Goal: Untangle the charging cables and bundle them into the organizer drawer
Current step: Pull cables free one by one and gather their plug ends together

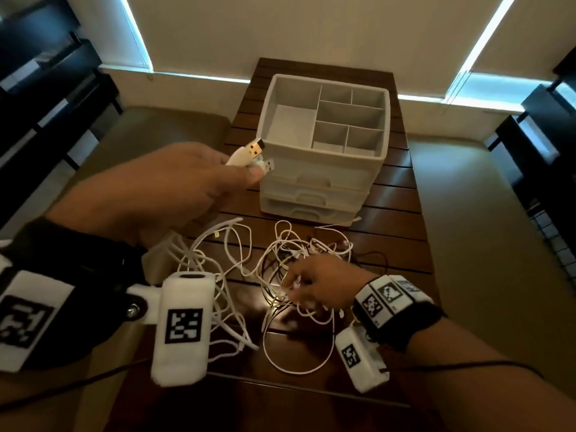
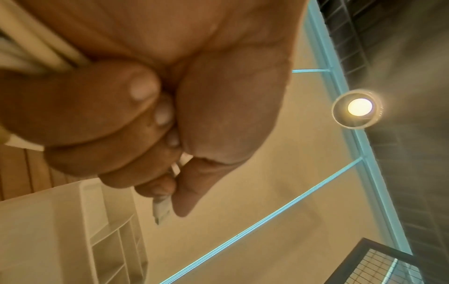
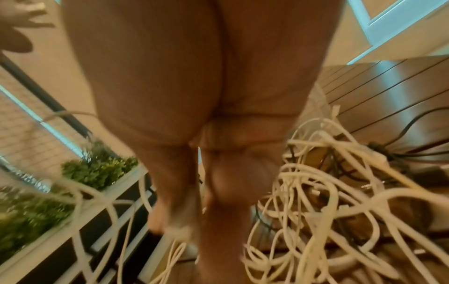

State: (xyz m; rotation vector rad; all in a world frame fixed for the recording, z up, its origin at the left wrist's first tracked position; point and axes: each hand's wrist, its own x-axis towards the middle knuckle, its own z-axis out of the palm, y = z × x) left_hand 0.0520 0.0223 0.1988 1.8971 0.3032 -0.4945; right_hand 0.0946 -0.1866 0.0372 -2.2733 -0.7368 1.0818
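Note:
A tangle of white and black charging cables (image 1: pixel 299 260) lies on the dark wooden table (image 1: pixel 392 194), in front of a pale grey organizer (image 1: pixel 324 163) with three shut drawers and a divided top tray. My left hand (image 1: pixel 187 182) is raised left of the organizer and grips a bunch of white cables with USB plugs (image 1: pixel 254 152) sticking out; its curled fingers (image 2: pixel 102 119) wrap the cords (image 2: pixel 36 48). My right hand (image 1: pixel 314 285) rests in the tangle and pinches white cable strands (image 3: pixel 179 228) between thumb and fingers.
Loose white cable loops (image 1: pixel 290 360) trail toward the table's near edge. Beige cushioned seats (image 1: pixel 486 244) flank the table. A white planter with green plants (image 3: pixel 92 173) shows in the right wrist view. Dark shelving (image 1: pixel 40 76) stands at both sides.

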